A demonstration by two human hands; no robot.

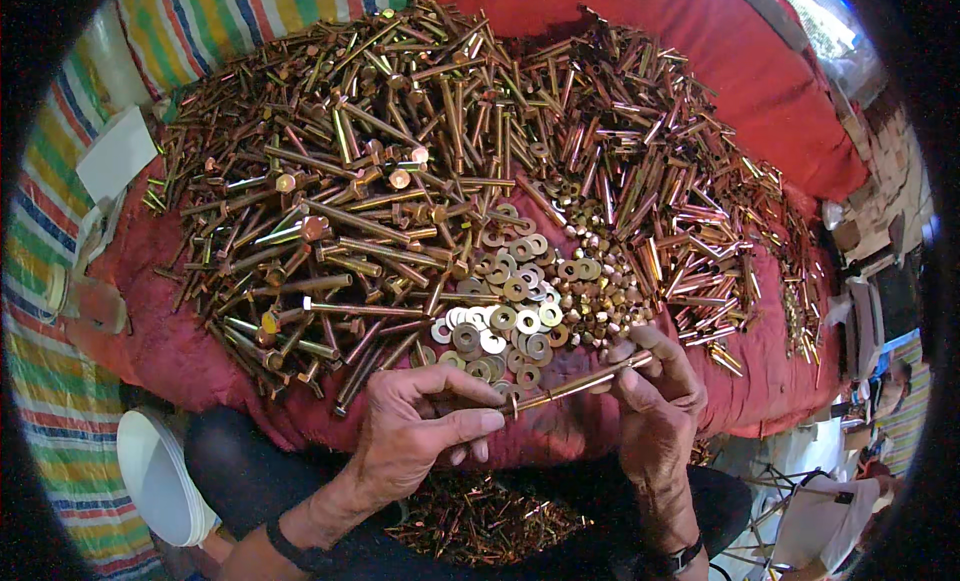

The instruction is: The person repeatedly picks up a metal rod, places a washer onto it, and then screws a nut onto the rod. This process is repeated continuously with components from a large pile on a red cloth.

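Observation:
A long brass-coloured bolt (570, 389) is held slantwise in front of me, its right end higher than its left. The fingers of my left hand (415, 421) are closed around its left end, where a washer-like disc shows. Thumb and fingers of my right hand (662, 401) pinch the other end; they partly hide the tip. Just beyond the bolt lies a heap of flat washers (500, 306). Small nuts (600, 281) are piled to the right of them, close to my right fingers. Long hex-head bolts (340, 221) form a big heap at the left.
Thin metal tubes or rods (640, 131) are heaped at the right on the red cloth (560, 436). More bolt-like pieces (490, 521) lie below, between my legs. At left stand a white round container (155, 471) and a striped tarp (60, 381). A person (835, 521) is at lower right.

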